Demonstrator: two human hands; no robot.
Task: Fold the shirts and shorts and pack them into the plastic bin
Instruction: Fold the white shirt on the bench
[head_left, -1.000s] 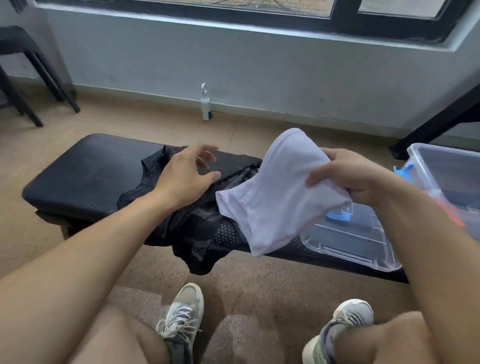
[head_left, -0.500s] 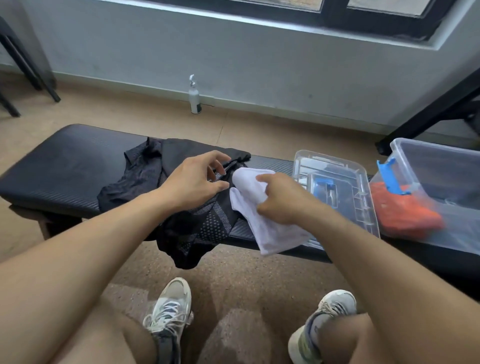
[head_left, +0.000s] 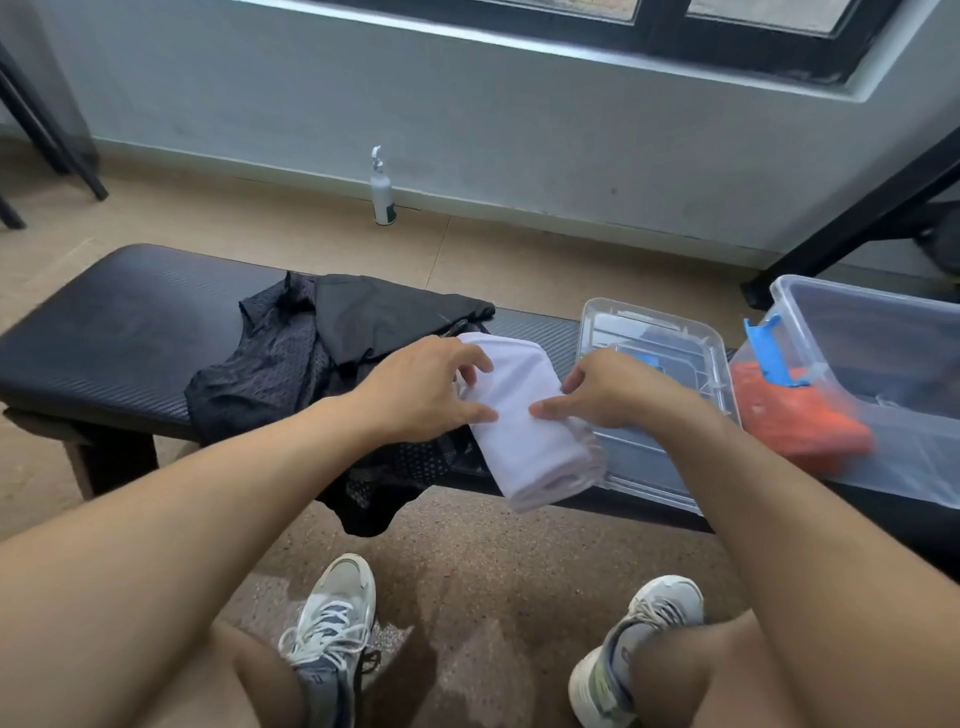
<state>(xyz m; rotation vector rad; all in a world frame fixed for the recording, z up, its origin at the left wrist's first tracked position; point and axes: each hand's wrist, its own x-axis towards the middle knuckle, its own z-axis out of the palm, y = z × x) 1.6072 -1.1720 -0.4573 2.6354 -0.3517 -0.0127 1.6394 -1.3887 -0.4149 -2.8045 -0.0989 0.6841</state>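
Note:
A folded white garment (head_left: 524, 426) lies on the black bench (head_left: 119, 338), partly over a heap of black mesh clothes (head_left: 322, 364). My left hand (head_left: 421, 389) grips its left edge with curled fingers. My right hand (head_left: 608, 389) grips its right edge, thumb on top. The clear plastic bin (head_left: 883, 338) stands at the right end of the bench with an orange garment (head_left: 789, 415) inside.
The bin's clear lid (head_left: 670, 338) lies flat on the bench between the white garment and the bin. A spray bottle (head_left: 383, 189) stands on the floor by the wall. Black frame legs rise at far right and far left. My shoes rest on the floor below.
The white garment came down from the air onto the bench. My left hand moved right and took hold of its left edge; my right hand now holds the right edge.

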